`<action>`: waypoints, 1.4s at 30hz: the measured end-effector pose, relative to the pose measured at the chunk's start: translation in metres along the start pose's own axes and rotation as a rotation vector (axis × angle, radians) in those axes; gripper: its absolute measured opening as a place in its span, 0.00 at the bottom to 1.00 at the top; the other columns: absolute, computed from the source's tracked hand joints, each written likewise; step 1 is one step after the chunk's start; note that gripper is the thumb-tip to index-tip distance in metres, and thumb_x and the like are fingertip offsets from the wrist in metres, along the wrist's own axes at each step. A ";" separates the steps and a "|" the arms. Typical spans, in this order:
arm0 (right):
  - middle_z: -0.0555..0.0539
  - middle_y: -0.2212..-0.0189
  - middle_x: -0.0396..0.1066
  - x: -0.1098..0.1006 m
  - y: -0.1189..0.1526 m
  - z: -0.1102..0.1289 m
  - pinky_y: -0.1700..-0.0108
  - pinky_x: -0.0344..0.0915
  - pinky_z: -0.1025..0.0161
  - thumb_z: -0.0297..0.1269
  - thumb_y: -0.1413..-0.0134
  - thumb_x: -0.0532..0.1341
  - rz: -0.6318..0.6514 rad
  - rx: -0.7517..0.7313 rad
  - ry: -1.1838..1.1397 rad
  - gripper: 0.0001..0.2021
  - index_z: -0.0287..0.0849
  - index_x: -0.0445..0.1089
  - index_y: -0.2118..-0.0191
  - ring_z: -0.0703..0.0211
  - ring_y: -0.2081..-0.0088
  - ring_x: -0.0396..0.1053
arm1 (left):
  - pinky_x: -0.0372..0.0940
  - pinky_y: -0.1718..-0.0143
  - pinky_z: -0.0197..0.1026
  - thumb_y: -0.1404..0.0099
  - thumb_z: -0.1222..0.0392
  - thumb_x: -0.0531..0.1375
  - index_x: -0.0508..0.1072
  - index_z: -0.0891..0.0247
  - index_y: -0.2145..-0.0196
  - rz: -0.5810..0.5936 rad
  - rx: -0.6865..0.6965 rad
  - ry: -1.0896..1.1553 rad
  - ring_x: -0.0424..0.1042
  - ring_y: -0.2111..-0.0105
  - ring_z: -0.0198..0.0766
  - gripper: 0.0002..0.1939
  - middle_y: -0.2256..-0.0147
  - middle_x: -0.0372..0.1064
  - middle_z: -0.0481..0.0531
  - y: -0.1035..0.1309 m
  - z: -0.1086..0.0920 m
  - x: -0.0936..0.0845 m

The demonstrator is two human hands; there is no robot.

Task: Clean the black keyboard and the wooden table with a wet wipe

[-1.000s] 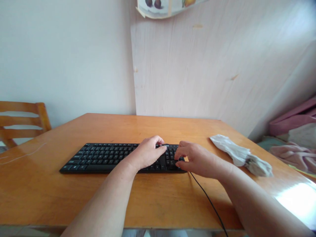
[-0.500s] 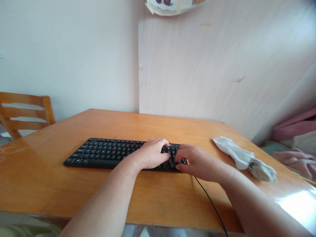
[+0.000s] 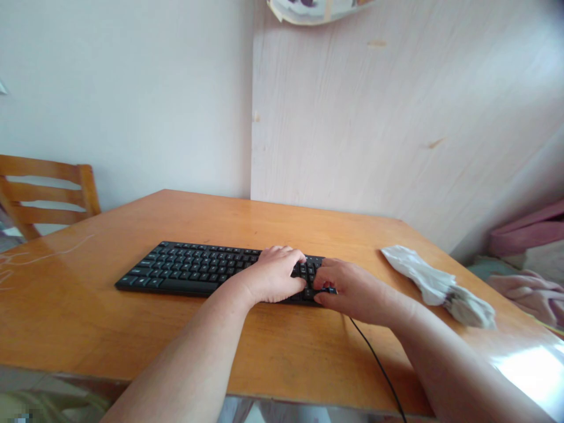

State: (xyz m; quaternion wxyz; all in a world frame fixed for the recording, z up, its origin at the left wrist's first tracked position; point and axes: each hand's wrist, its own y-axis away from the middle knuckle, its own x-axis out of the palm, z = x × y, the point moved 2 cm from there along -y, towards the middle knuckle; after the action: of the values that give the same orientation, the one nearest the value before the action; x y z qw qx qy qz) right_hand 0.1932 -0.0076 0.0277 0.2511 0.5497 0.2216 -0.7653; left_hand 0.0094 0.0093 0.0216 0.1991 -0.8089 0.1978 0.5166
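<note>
A black keyboard (image 3: 185, 270) lies flat on the wooden table in front of me. My left hand (image 3: 277, 273) rests over its right part, thumb and index finger apart, the other fingertips partly hidden. Beside it, my right hand (image 3: 341, 285) is at the keyboard's right end with curled fingers and the thumb drawn in close. A small blue and dark piece (image 3: 329, 289) shows between its fingers and thumb; I cannot make out what it is. From below this hand a black cable (image 3: 374, 355) runs toward the table's front edge.
The wooden table (image 3: 264, 364) stands against a pale wall. White and grey cloth, perhaps gloves (image 3: 423, 276), lies to the right. Thin white strands (image 3: 57, 252) lie at the left, near a wooden chair (image 3: 48, 194). Folded fabrics (image 3: 524, 288) are beyond the right edge.
The view has shifted slightly. Both hands stay at the right part of the keyboard, with almost the same finger pose.
</note>
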 end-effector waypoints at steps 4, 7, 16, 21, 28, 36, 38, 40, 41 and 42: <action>0.48 0.66 0.70 -0.001 0.000 0.000 0.65 0.57 0.65 0.33 0.49 0.65 -0.002 0.004 -0.001 0.02 0.43 0.73 0.68 0.59 0.65 0.65 | 0.60 0.44 0.49 0.41 0.56 0.58 0.70 0.58 0.50 0.000 0.008 -0.009 0.65 0.46 0.49 0.20 0.50 0.70 0.54 0.000 0.001 0.001; 0.47 0.66 0.70 0.000 0.000 -0.001 0.64 0.57 0.65 0.34 0.49 0.65 0.003 -0.001 -0.004 0.02 0.43 0.73 0.68 0.59 0.65 0.65 | 0.60 0.44 0.49 0.41 0.55 0.58 0.70 0.58 0.51 -0.001 0.008 -0.013 0.65 0.46 0.49 0.20 0.50 0.70 0.54 0.000 0.001 0.001; 0.48 0.66 0.69 0.002 -0.001 -0.002 0.64 0.58 0.65 0.33 0.48 0.64 -0.006 0.000 -0.008 0.01 0.43 0.72 0.69 0.59 0.64 0.65 | 0.60 0.45 0.50 0.41 0.54 0.59 0.70 0.58 0.50 0.005 0.014 -0.018 0.65 0.46 0.50 0.21 0.49 0.69 0.55 0.000 0.000 0.003; 0.48 0.66 0.70 -0.003 0.001 -0.006 0.63 0.58 0.64 0.34 0.48 0.64 -0.044 0.037 -0.019 0.02 0.43 0.73 0.67 0.60 0.66 0.65 | 0.60 0.44 0.49 0.41 0.55 0.58 0.70 0.57 0.51 -0.003 0.007 -0.011 0.64 0.46 0.49 0.20 0.49 0.69 0.55 0.000 0.000 0.001; 0.49 0.67 0.70 -0.001 0.001 -0.003 0.64 0.58 0.65 0.33 0.48 0.64 -0.009 -0.014 -0.035 0.02 0.43 0.73 0.67 0.60 0.66 0.65 | 0.60 0.44 0.49 0.41 0.54 0.58 0.70 0.58 0.50 -0.005 0.018 -0.008 0.65 0.46 0.49 0.20 0.49 0.69 0.55 -0.001 0.000 0.001; 0.48 0.67 0.70 0.004 -0.001 -0.002 0.64 0.57 0.64 0.34 0.48 0.64 0.007 -0.007 0.009 0.02 0.43 0.74 0.67 0.59 0.65 0.65 | 0.60 0.45 0.49 0.40 0.52 0.59 0.70 0.57 0.52 -0.007 0.025 0.011 0.64 0.46 0.50 0.19 0.50 0.69 0.54 -0.001 0.001 0.003; 0.48 0.67 0.70 0.004 -0.001 -0.002 0.64 0.57 0.64 0.34 0.48 0.64 0.007 -0.010 0.015 0.02 0.43 0.74 0.67 0.59 0.65 0.65 | 0.60 0.45 0.49 0.40 0.51 0.60 0.70 0.57 0.51 -0.003 0.029 0.006 0.64 0.46 0.50 0.20 0.50 0.69 0.55 -0.001 0.001 0.003; 0.48 0.67 0.70 0.003 -0.001 -0.001 0.64 0.57 0.64 0.34 0.48 0.64 0.007 -0.014 0.017 0.02 0.43 0.73 0.68 0.59 0.66 0.65 | 0.59 0.44 0.49 0.41 0.51 0.60 0.70 0.57 0.50 0.000 0.027 0.001 0.64 0.46 0.50 0.21 0.49 0.69 0.55 -0.001 0.001 0.004; 0.48 0.67 0.70 0.003 -0.001 -0.001 0.64 0.57 0.64 0.34 0.48 0.64 0.009 -0.017 0.017 0.02 0.43 0.73 0.68 0.59 0.66 0.65 | 0.59 0.44 0.50 0.42 0.51 0.61 0.69 0.57 0.50 0.001 0.024 -0.001 0.64 0.46 0.50 0.22 0.49 0.69 0.55 -0.001 0.000 0.004; 0.48 0.68 0.70 0.003 -0.001 0.000 0.64 0.57 0.64 0.34 0.48 0.64 0.011 -0.021 0.017 0.01 0.43 0.73 0.68 0.59 0.66 0.65 | 0.59 0.44 0.50 0.42 0.51 0.61 0.69 0.57 0.50 0.004 0.021 -0.002 0.64 0.46 0.51 0.23 0.49 0.69 0.55 -0.001 0.000 0.004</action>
State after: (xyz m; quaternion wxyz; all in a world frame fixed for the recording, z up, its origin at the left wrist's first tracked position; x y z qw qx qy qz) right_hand 0.1924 -0.0073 0.0253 0.2593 0.5546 0.2286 -0.7570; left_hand 0.0116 0.0092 0.0177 0.2067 -0.8058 0.2046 0.5159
